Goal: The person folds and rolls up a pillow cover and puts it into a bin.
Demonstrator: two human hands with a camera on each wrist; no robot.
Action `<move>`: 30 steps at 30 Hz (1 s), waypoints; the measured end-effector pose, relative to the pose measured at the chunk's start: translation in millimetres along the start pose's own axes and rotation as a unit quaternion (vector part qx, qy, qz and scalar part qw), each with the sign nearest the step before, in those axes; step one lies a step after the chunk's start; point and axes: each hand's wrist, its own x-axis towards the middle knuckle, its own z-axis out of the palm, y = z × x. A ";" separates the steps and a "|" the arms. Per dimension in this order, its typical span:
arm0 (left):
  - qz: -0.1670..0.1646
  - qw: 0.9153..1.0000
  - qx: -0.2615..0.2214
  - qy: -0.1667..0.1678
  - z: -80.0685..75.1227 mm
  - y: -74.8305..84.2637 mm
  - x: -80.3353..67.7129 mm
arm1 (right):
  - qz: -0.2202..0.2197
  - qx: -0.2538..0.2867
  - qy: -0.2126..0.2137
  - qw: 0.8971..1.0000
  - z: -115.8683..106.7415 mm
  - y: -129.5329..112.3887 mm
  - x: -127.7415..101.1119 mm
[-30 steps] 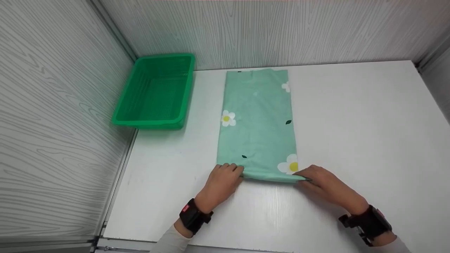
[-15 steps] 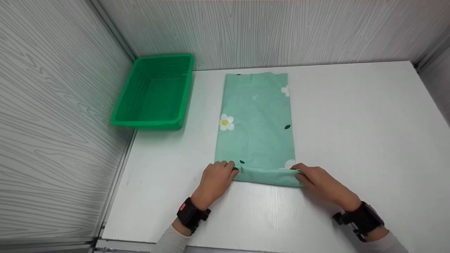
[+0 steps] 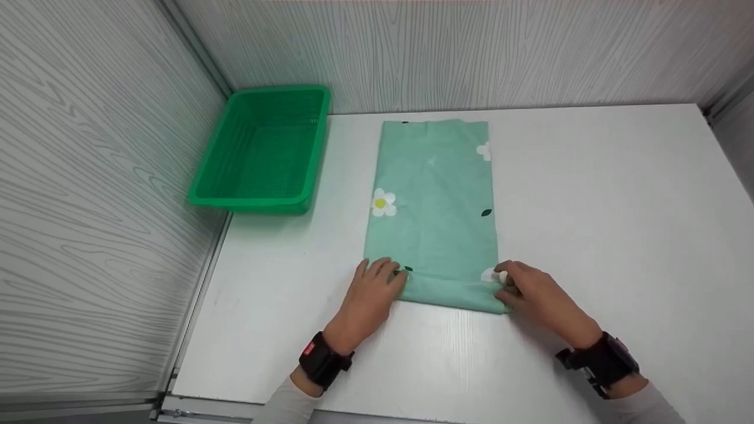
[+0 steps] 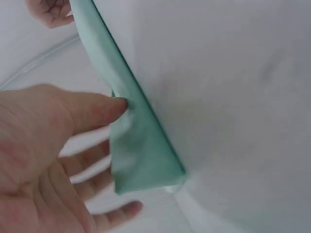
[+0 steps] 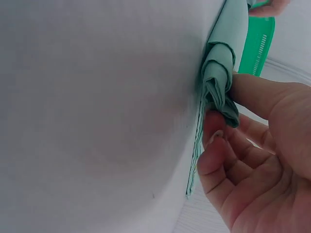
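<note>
Pinches the right end of the folded-over near edge of a mint-green floral cloth (image 3: 435, 194) in the right hand (image 3: 542, 297), with the thumb against the near side and the fingers curled behind. Rests the left hand (image 3: 370, 294) at the left end of the same fold, with the thumb touching its near side and the fingers spread and nearly straight. Beyond both hands, lies flat in a long rectangle, reaching almost to the back of the white desk (image 3: 607, 224). Bears a white daisy (image 3: 383, 202) near the left edge and a dark leaf (image 3: 486, 212) near the right. In the right wrist view, shows several stacked layers at the rolled end.

At the far left of the desk, a green plastic basket (image 3: 253, 207), apart from the cloth and beside the left panel (image 3: 88, 194). Behind the desk, an upright back panel (image 3: 442, 53) of pale grey wood grain. Along the corner between both panels, a grey metal strip (image 3: 197, 54). On each wrist, a black strapped device (image 3: 323, 362); below, light grey sleeves (image 3: 288, 406).
</note>
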 end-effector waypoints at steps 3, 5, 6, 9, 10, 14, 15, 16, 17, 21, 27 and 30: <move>0.047 0.998 -0.027 -0.033 -2.8 9.4 5.4 | -0.022 -0.015 0.020 0.999 -1.4 -0.5 2.3; 0.063 0.997 -0.023 -0.042 -0.3 14.4 8.6 | -0.037 -0.032 0.033 0.998 -1.7 -1.0 3.6; 0.067 0.997 -0.017 -0.042 1.0 16.4 9.8 | -0.045 -0.043 0.040 0.997 -1.6 -1.5 4.0; 0.064 0.997 0.006 -0.033 6.2 20.2 11.6 | -0.077 -0.073 0.066 0.992 0.7 -2.1 4.4; 0.062 0.998 0.012 -0.029 7.6 21.4 11.9 | -0.091 -0.079 0.075 0.990 2.0 -1.9 4.3; 0.050 0.998 0.029 -0.031 7.7 25.7 13.7 | -0.130 -0.068 0.067 0.987 4.7 -3.8 2.5; 0.048 0.998 0.031 -0.031 7.8 26.5 14.3 | -0.136 -0.059 0.059 0.987 5.0 -4.6 2.0; 0.046 0.998 0.037 -0.034 7.4 27.1 14.9 | -0.142 -0.053 0.051 0.987 5.3 -5.3 1.5; 0.044 0.997 0.042 -0.036 7.2 27.5 15.5 | -0.145 -0.049 0.042 0.987 5.4 -5.9 1.3; 0.034 0.997 0.055 -0.039 6.1 27.2 17.9 | -0.160 -0.062 0.032 0.985 6.1 -6.5 1.0; 0.032 0.998 0.037 -0.032 4.9 22.5 19.2 | -0.155 -0.102 0.025 0.982 5.6 -5.5 0.2; 0.030 0.999 0.016 -0.032 3.9 18.5 18.2 | -0.149 -0.081 0.017 0.985 3.1 -4.7 -1.1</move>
